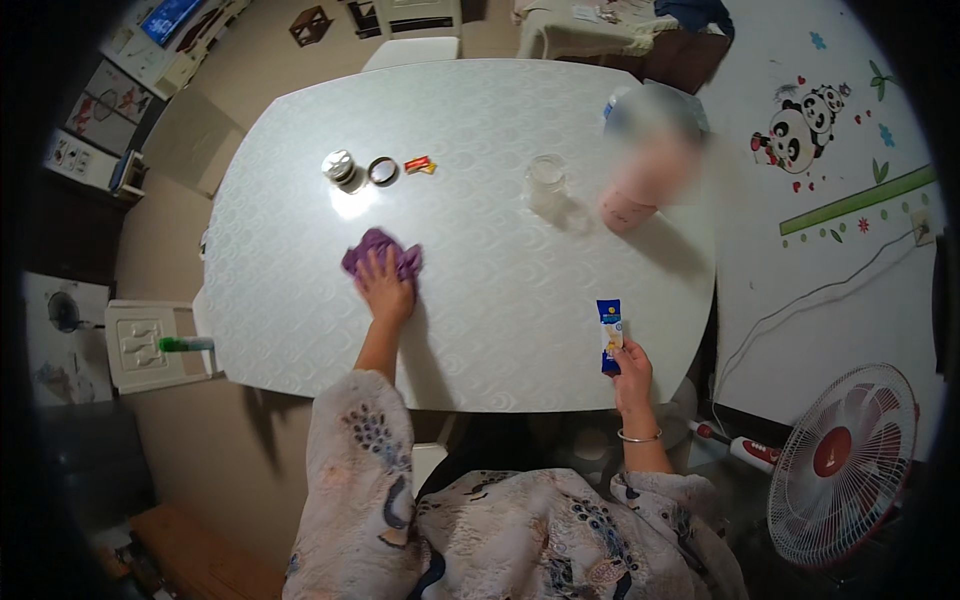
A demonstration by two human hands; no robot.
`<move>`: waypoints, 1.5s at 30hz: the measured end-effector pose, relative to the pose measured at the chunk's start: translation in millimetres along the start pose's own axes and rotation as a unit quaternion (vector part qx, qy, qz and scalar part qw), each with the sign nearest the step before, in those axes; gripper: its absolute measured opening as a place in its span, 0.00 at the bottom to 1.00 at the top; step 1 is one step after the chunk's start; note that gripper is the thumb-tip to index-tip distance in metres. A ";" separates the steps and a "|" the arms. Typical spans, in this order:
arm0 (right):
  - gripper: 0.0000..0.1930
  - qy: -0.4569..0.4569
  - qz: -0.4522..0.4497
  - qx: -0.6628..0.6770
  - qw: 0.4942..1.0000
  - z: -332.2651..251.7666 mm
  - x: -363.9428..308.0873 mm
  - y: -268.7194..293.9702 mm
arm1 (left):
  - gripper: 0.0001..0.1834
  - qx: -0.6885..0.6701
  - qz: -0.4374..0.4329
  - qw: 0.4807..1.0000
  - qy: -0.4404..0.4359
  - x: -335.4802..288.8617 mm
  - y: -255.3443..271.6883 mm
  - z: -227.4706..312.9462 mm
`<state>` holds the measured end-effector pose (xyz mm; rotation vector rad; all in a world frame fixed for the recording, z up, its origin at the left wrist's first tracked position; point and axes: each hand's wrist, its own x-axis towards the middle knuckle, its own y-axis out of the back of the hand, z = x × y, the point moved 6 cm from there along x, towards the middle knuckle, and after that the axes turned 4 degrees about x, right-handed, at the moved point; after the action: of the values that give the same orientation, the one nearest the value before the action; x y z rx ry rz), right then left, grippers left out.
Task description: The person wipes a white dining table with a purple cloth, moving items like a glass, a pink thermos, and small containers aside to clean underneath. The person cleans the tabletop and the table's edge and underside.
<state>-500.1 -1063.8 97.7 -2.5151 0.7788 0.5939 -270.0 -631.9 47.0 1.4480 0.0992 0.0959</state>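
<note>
My left hand [387, 288] presses down on a bunched purple cloth [372, 242] on the white table, its fingers curved over the folds. In my right hand [632, 374] is a slim blue and white snack packet [610, 322], pinched at its lower end between thumb and fingers. The packet points away from me, over the table's near right part. Beyond the cloth stand a small jar with a silvery lid [340, 168], a dark-rimmed round lid [382, 171] and small red and yellow wrapped pieces [420, 165].
A clear glass jar [546, 180] and a pink container [628, 203], partly blurred, stand on the table's [470, 330] far right. A white chair [150, 345] is at the left. To my lower right are a fan [845, 460] and a hanging cable [800, 295] along the wall.
</note>
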 end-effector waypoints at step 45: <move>0.16 -0.029 -0.030 -0.097 0.994 -11.3 41.4 32.8 | 0.40 -0.117 -0.083 0.959 -0.243 -276.5 25.0 165.9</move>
<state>-485.9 -1111.4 76.5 -2.6733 0.6500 0.7507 -523.6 -827.0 94.4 1.1853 -0.1884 -0.3741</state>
